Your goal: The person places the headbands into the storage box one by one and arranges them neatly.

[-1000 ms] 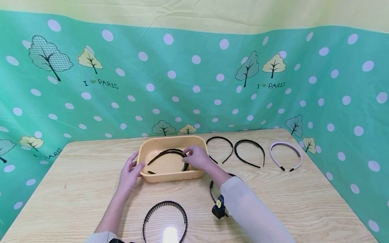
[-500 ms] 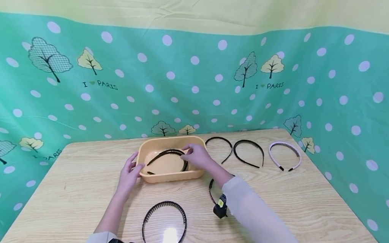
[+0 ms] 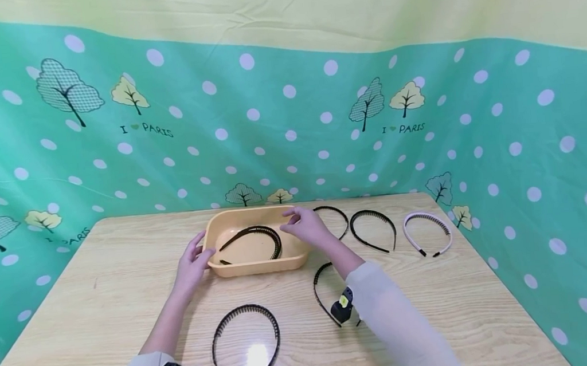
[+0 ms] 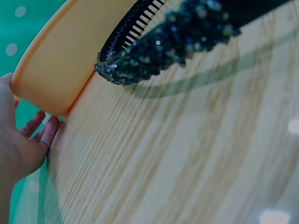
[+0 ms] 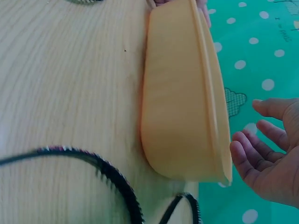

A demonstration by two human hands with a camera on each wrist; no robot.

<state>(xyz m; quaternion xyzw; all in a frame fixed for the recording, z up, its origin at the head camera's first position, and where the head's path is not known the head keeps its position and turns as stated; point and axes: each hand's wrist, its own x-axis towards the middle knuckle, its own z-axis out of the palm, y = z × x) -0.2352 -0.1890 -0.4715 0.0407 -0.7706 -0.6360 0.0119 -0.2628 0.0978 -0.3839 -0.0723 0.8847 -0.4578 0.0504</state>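
A peach plastic box [image 3: 259,268] stands at the back middle of the table, a black toothed headband [image 3: 278,240] lying inside. My left hand [image 3: 191,267] grips its left end, thumb over the rim and fingers outside. Over the box's right end hovers my right hand [image 3: 307,226]; in the right wrist view its fingers [image 5: 273,140] are spread loosely with nothing between them. Closer to me lies another dark headband [image 3: 246,307] with teeth. In the left wrist view a headband studded with dark sparkling beads [image 4: 168,42] fills the upper part.
Right of the box lie two black headbands, one partly behind my right hand and one fully visible [image 3: 372,212], then a lilac headband [image 3: 409,234]. Another dark headband [image 3: 316,290] sits partly under my right forearm. A polka-dot cloth [image 3: 194,173] hangs behind the wooden table [image 3: 102,313].
My right hand has let go of the headband in the box and moved up and right, away from it. The left hand stays on the box's left end.
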